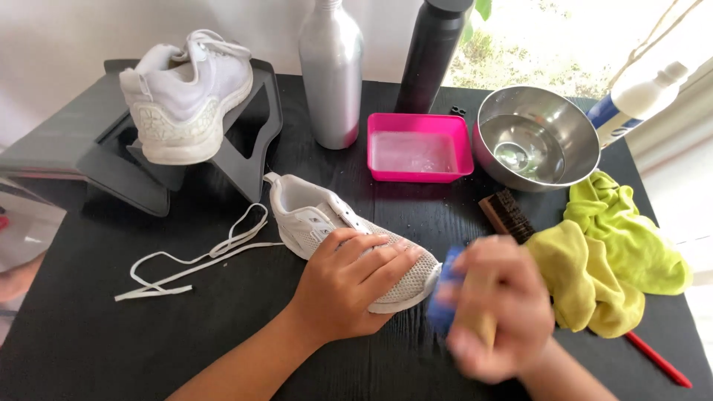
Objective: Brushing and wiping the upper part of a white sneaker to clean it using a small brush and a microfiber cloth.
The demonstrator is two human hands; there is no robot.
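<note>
A white mesh sneaker (316, 215) lies on the black table (223, 334), toe pointing right. My left hand (349, 286) presses down on its front part. My right hand (494, 308), blurred by motion, grips a brush with a blue part (445, 297) against the toe of the shoe. A loose white lace (197, 256) lies to the left of the shoe.
A second white sneaker (189, 96) rests on a dark stand (252, 141). Behind stand a silver bottle (330, 74), a black bottle (431, 56), a pink tray (420, 146), a steel bowl (535, 134) and a white-blue bottle (635, 100). A wooden brush (506, 214), yellow cloths (605, 256) and a red stick (657, 360) lie right.
</note>
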